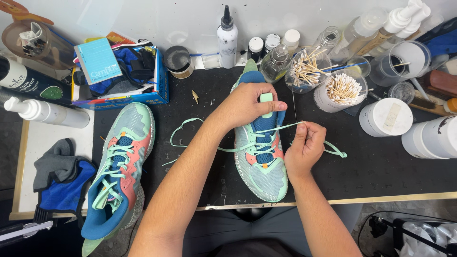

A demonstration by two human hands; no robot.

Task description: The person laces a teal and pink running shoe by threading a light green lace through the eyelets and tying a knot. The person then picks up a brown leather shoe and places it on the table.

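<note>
Mint sneaker tongue gripped by left hand; mint lace pinched by right hand. Second sneaker lying at 9 o'clock on black tabletop.

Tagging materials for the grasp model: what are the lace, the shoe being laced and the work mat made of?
Lace: flat woven fabric, matte mint; lies limp in loops. Shoe: knit or mesh textile upper with smoother overlays, probably synthetic; weave shows at the toe. Mat: black, matte, looks like rubber or foam; faint embossed pattern.
</note>
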